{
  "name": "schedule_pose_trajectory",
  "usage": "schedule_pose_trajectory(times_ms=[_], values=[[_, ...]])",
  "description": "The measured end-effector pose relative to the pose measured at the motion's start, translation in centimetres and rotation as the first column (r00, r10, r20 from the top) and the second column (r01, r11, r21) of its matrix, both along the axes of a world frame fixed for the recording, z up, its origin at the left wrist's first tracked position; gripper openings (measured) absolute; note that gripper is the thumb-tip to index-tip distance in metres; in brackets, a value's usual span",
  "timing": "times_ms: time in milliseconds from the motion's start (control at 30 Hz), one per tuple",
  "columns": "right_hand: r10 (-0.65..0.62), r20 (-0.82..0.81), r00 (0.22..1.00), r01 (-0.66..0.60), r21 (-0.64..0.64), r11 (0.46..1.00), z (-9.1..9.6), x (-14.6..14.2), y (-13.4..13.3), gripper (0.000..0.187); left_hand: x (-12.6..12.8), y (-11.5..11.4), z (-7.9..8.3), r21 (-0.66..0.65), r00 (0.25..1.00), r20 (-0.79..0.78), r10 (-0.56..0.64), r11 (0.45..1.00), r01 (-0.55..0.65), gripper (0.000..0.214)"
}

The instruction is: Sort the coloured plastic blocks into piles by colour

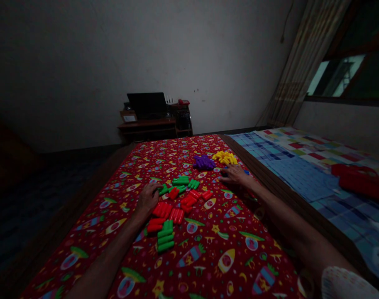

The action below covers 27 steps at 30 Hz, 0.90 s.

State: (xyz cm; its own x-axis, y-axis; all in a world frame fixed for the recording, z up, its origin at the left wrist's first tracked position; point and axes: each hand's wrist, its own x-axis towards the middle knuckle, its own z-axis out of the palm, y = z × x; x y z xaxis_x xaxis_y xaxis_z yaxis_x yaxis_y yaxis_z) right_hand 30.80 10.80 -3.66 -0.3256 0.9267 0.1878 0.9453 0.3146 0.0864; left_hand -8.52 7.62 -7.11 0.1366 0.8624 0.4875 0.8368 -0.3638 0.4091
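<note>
My left hand lies on the red patterned cloth with its fingers stretched toward a green plastic piece, fingertips at its edge. Next to it are more green pieces and several red ribbed pieces, short rounded plastic sticks lying side by side. On the right, my right hand reaches over blue pieces, mostly hidden under it, with its fingers apart. Just beyond it sit a purple pile and a yellow pile. Nearer me lies a green group.
The patterned cloth covers a long table. To the right is a bed with a blue checked sheet and a red bag. Against the far wall stands a desk with a dark monitor and a red telephone.
</note>
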Motion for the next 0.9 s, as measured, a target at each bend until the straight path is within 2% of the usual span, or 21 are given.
schedule_pose_trajectory(times_ms=[300,500,567,667,767,900], values=[[-0.005,0.017,1.0,0.007,-0.086,0.996,0.2,1.3,-0.4,0.049,-0.3,0.6,-1.0,0.067,0.999,0.019,-0.033,0.997,0.032,0.028],[-0.073,-0.003,0.997,0.073,-0.036,0.997,-0.2,0.9,-1.0,0.045,-0.4,0.5,-1.1,0.101,0.999,0.013,-0.053,0.994,0.051,0.029],[-0.039,-0.043,0.998,0.041,0.043,0.998,-0.1,-0.4,-1.5,0.043,-0.4,0.6,-1.2,0.113,0.999,0.022,-0.049,0.992,0.046,0.029],[0.17,-0.134,0.976,-0.159,0.094,0.983,0.2,-4.1,-2.1,0.038,-0.4,0.9,-1.4,0.144,0.998,0.043,-0.038,0.989,0.031,0.03],[0.321,-0.214,0.922,-0.327,0.012,0.945,0.4,-8.7,-2.3,0.035,-0.4,1.1,-1.7,0.168,0.998,0.054,-0.021,0.986,0.011,0.029],[0.288,-0.239,0.928,-0.325,-0.137,0.936,0.7,-12.7,-2.3,0.035,-0.6,1.2,-1.9,0.064,0.997,0.018,-0.077,0.995,0.076,0.033]])
